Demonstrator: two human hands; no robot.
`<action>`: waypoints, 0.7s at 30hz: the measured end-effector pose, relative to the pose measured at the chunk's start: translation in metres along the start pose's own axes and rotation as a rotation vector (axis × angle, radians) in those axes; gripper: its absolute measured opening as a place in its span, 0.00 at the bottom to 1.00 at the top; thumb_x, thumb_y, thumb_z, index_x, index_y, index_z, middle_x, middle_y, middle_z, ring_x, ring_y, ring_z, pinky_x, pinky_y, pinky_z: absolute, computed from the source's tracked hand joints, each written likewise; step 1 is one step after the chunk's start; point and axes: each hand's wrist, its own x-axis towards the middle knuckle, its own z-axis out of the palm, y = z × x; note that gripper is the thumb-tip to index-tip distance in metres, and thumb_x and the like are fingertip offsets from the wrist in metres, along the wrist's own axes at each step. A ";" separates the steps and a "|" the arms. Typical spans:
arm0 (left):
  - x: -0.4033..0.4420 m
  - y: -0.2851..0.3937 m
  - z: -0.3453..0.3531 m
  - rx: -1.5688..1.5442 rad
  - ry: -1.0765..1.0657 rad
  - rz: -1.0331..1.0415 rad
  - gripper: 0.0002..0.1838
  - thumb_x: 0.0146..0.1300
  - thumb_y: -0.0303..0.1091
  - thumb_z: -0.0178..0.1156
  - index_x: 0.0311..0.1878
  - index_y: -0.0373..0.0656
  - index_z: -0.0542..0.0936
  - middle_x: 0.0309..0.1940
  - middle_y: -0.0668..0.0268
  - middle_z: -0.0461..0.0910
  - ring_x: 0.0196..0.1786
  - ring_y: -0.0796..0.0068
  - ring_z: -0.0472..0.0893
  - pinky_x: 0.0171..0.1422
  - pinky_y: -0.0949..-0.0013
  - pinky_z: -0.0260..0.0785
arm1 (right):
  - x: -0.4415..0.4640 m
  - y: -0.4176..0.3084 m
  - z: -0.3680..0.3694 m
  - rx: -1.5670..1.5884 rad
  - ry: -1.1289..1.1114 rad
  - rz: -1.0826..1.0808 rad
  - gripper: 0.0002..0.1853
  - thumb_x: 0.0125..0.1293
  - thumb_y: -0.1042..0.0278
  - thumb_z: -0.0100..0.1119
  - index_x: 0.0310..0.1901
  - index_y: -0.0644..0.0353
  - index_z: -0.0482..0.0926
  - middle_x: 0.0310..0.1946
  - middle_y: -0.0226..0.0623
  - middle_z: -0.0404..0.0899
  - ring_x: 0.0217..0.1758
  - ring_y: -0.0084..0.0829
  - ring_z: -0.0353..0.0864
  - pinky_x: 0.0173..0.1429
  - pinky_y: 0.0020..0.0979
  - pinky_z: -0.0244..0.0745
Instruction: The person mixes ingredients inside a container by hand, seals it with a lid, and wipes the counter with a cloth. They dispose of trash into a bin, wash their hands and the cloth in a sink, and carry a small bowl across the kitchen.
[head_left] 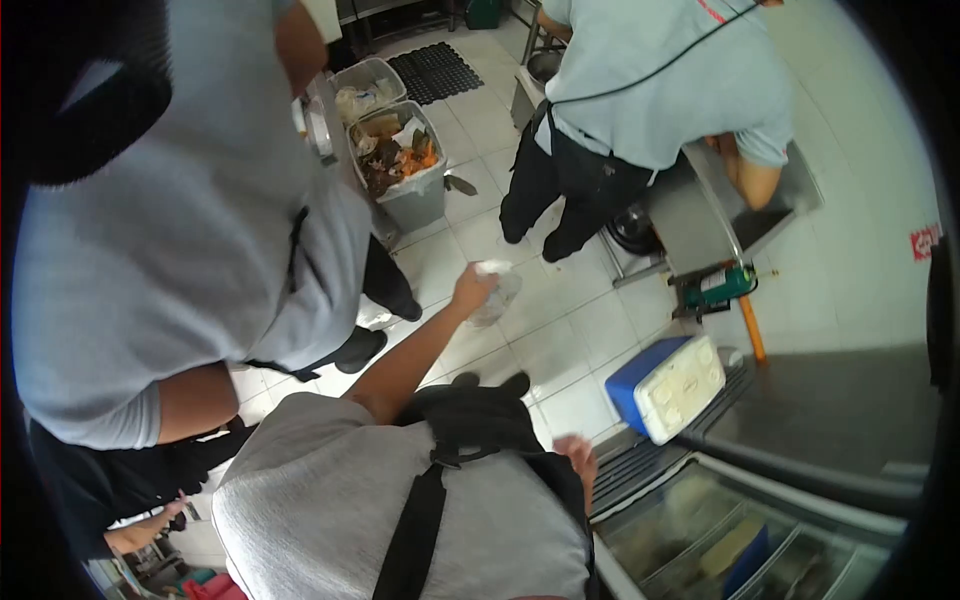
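Stretched out over the tiled floor, my left hand (pixel 475 289) is closed on a clear plastic bag (pixel 497 300) that hangs below it, whitish at its top. The bag looks see-through, and I cannot make out anything inside. My right hand (pixel 577 458) is low by my side, near the glass-topped case (pixel 700 530). It is slightly blurred and partly hidden by my body, with its visible fingers loosely apart and nothing seen in them.
A co-worker (pixel 190 220) stands close on the left; another (pixel 670 80) bends over a metal sink (pixel 780 200). Ahead stands a grey bin (pixel 415 203) of food scraps. A blue cooler with a white lid (pixel 680 388) sits at right. A black mat (pixel 435 72) lies farther off.
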 end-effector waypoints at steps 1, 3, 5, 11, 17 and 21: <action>0.028 -0.004 -0.003 0.014 0.058 -0.008 0.27 0.56 0.44 0.65 0.54 0.36 0.73 0.46 0.48 0.81 0.50 0.54 0.81 0.55 0.59 0.72 | 0.001 0.019 -0.007 0.178 -0.001 0.077 0.18 0.63 0.51 0.63 0.36 0.61 0.76 0.27 0.34 0.80 0.25 0.28 0.78 0.26 0.32 0.74; 0.074 0.001 -0.017 0.115 0.203 -0.065 0.29 0.56 0.46 0.66 0.53 0.32 0.73 0.46 0.46 0.80 0.51 0.52 0.80 0.55 0.57 0.72 | 0.019 0.030 -0.021 0.351 -0.038 0.222 0.18 0.63 0.51 0.63 0.36 0.61 0.76 0.28 0.35 0.80 0.26 0.29 0.78 0.26 0.34 0.74; 0.097 0.033 -0.041 0.188 0.381 -0.085 0.31 0.56 0.47 0.66 0.53 0.30 0.73 0.46 0.44 0.80 0.51 0.50 0.80 0.56 0.56 0.71 | 0.051 0.027 -0.036 0.444 -0.100 0.335 0.18 0.63 0.51 0.63 0.36 0.61 0.76 0.28 0.35 0.80 0.26 0.29 0.78 0.26 0.35 0.74; 0.194 0.070 -0.125 0.142 0.715 -0.036 0.28 0.54 0.42 0.66 0.54 0.35 0.74 0.47 0.48 0.80 0.51 0.51 0.80 0.56 0.59 0.70 | 0.181 -0.046 -0.070 0.529 -0.286 0.441 0.18 0.62 0.51 0.63 0.36 0.60 0.77 0.30 0.35 0.80 0.29 0.31 0.78 0.27 0.40 0.74; 0.300 0.068 -0.195 0.077 0.922 -0.009 0.26 0.54 0.39 0.67 0.53 0.34 0.74 0.45 0.56 0.82 0.48 0.64 0.81 0.54 0.64 0.71 | 0.344 -0.176 -0.018 0.024 -0.035 0.312 0.16 0.69 0.50 0.53 0.46 0.55 0.72 0.32 0.41 0.77 0.21 0.39 0.77 0.24 0.47 0.76; 0.411 0.100 -0.266 0.118 1.007 0.079 0.26 0.55 0.42 0.66 0.52 0.35 0.74 0.44 0.53 0.81 0.47 0.61 0.81 0.54 0.62 0.71 | 0.366 -0.270 0.084 -0.074 -0.024 0.363 0.22 0.68 0.51 0.55 0.54 0.59 0.70 0.35 0.45 0.77 0.24 0.49 0.81 0.34 0.56 0.81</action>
